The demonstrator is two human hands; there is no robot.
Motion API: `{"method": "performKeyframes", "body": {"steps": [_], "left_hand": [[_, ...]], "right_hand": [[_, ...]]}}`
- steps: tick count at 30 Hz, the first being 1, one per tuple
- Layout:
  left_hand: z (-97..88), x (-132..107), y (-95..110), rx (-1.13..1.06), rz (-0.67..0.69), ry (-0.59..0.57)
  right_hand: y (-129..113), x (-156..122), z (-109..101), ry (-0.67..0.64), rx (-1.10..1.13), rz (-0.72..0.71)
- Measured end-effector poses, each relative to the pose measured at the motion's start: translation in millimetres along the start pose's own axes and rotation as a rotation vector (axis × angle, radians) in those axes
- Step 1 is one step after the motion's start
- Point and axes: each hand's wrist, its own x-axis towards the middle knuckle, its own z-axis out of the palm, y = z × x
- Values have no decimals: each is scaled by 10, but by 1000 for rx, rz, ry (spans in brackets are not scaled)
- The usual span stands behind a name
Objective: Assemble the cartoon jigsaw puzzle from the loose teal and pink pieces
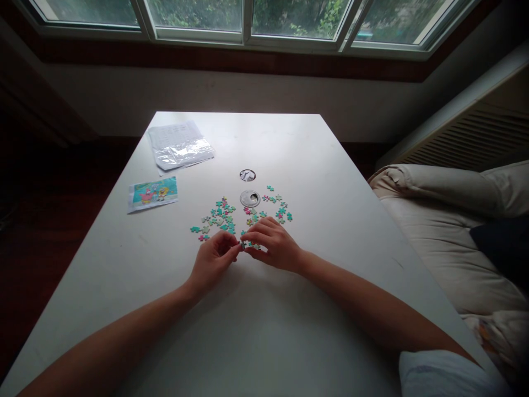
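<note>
Just in front of the loose jigsaw pieces, my left hand [212, 258] and my right hand [276, 243] meet, both in a pinch. Between their fingertips is a small jigsaw piece [243, 245], dark at this angle and held on edge above the table. Whether it is one piece or two joined is too small to tell. A heap of green and pink jigsaw pieces [223, 216] spreads beyond my left hand. More jigsaw pieces [282, 212] lie scattered past my right hand, and a few are partly hidden under its fingers.
On the white table [124, 264], a cartoon picture card [155, 193] lies at the left. Behind it rests a clear plastic sleeve with paper [179, 146]. Two round metallic discs or openings [250, 198] sit mid-table. A cushioned sofa [438, 237] stands along the right, windows beyond.
</note>
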Motion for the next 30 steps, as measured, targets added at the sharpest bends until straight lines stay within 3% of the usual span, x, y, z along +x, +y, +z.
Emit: {"method": "performKeyframes", "body": {"steps": [3,6,10,14,30], "left_hand": [[-9,-13,-2,82,27,-16],[-41,-21,32,315,94,2],[-98,-2,63,657,247,-9],[-121,22,17,851,403,-54],[-112,21,-21,998,537,-102]], "right_hand": [[20,-8,5,-13,-11,18],[69,-40,4,-36,-29,72],[149,-104,13,-102,-76,120],[181,-136,27,-146,-97,149],[196,-106,1,-133,-70,184]]}}
